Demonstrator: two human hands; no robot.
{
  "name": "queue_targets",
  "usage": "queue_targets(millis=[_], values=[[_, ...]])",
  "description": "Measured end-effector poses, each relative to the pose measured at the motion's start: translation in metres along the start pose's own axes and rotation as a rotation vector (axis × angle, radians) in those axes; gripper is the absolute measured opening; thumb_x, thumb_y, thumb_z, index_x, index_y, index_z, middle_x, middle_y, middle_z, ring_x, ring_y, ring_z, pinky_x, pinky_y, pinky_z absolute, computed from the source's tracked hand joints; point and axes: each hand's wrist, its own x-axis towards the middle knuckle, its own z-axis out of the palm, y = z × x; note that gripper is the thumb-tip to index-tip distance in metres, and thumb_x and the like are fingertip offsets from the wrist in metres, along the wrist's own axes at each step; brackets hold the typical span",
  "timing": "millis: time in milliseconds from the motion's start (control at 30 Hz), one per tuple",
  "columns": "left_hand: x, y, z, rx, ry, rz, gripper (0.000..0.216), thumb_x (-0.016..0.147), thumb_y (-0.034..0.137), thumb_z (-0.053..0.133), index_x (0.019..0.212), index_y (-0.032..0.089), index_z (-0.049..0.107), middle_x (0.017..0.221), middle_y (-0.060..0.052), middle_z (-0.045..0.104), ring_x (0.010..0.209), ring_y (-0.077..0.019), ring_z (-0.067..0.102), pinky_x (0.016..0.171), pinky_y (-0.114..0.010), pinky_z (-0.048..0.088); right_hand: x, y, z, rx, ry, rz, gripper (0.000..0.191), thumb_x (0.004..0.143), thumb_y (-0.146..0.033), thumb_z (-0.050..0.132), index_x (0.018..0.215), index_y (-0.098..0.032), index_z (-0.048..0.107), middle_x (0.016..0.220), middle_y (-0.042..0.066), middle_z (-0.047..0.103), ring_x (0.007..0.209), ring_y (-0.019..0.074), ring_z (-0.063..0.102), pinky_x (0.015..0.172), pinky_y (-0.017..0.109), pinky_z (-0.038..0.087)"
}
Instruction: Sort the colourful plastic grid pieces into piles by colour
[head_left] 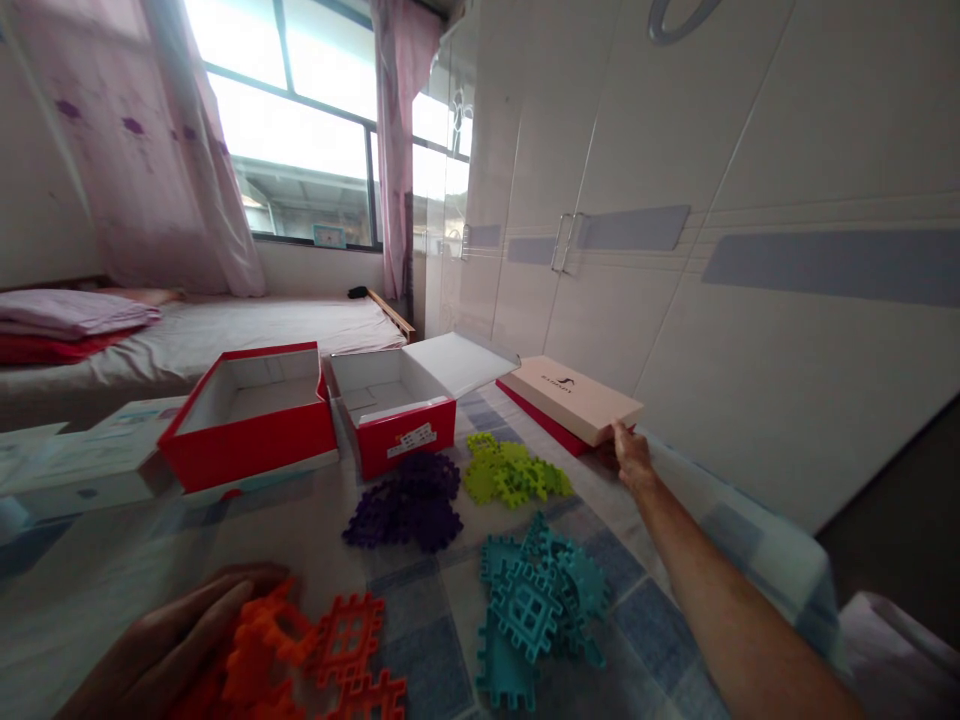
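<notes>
My right hand (631, 457) reaches far forward and its fingers close on the near corner of a flat beige box lid (571, 397), which lies tilted over a red base at the far right of the table. My left hand (176, 640) rests low at the near left, fingers stretched out and together against a pile of orange grid tiles (315, 650). Between the hands lie three more tile piles: teal (536, 600), purple (409, 500) and lime green (510, 472).
Two open red boxes (251, 415) (394, 400) stand at the back of the checked tablecloth (645, 620). Papers (75, 455) lie at the left. A bed (225, 335) sits under the window; white wardrobe doors (675, 230) line the right side.
</notes>
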Motion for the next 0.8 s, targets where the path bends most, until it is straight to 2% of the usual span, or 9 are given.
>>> queue_targets(millis=[67,133,300,467,600,800], values=[[0.003,-0.005,-0.008,-0.054,-0.162,-0.035,0.044,0.087,0.054,0.035,0.098,0.031,0.071,0.103,0.004,0.073,0.094,-0.0182,0.068,0.076,-0.019,0.055,-0.003,-0.002,-0.001,-0.004,-0.009,0.031,0.023,0.080,-0.038,0.054,0.079,-0.016,0.060,0.045,-0.002,0.050,0.041,0.0136,0.051,0.036,0.022,0.045],[0.005,-0.005,-0.015,-0.057,-0.244,-0.049,0.044,0.086,0.055,0.037,0.102,0.030,0.070,0.106,0.004,0.072,0.096,-0.0182,0.067,0.079,-0.019,0.054,-0.005,-0.005,-0.001,-0.004,-0.020,0.056,0.026,0.080,-0.041,0.054,0.079,-0.016,0.060,0.046,-0.002,0.050,0.041,0.0129,0.050,0.037,0.022,0.045],[0.006,0.016,-0.023,0.029,-0.198,0.006,0.045,0.082,0.057,0.039,0.095,0.030,0.073,0.102,0.004,0.073,0.092,-0.0182,0.068,0.083,-0.019,0.051,-0.010,-0.010,0.000,0.000,-0.048,0.086,0.023,0.081,-0.037,0.056,0.084,-0.015,0.060,0.048,-0.003,0.051,0.044,0.0118,0.051,0.042,0.022,0.048],[0.008,0.037,-0.025,0.063,-0.207,-0.018,0.045,0.078,0.057,0.040,0.090,0.030,0.074,0.099,0.003,0.073,0.090,-0.0182,0.069,0.083,-0.020,0.051,-0.011,-0.008,0.001,-0.030,-0.063,0.070,0.023,0.077,-0.036,0.062,0.083,-0.013,0.062,0.047,-0.001,0.053,0.044,0.0129,0.050,0.040,0.022,0.045],[0.007,0.034,-0.025,0.067,-0.198,-0.008,0.044,0.079,0.056,0.040,0.090,0.030,0.074,0.099,0.003,0.073,0.091,-0.0181,0.069,0.081,-0.019,0.052,-0.008,-0.005,0.000,-0.045,-0.045,0.045,0.026,0.077,-0.037,0.062,0.084,-0.012,0.064,0.044,-0.001,0.051,0.042,0.0133,0.049,0.039,0.023,0.045],[0.007,0.012,-0.021,0.048,-0.204,0.040,0.040,0.084,0.052,0.040,0.096,0.031,0.072,0.102,0.004,0.073,0.091,-0.0180,0.069,0.081,-0.019,0.053,-0.005,-0.002,-0.001,-0.057,-0.039,0.002,0.032,0.076,-0.038,0.063,0.092,-0.011,0.064,0.044,-0.002,0.052,0.042,0.0134,0.050,0.039,0.023,0.045]])
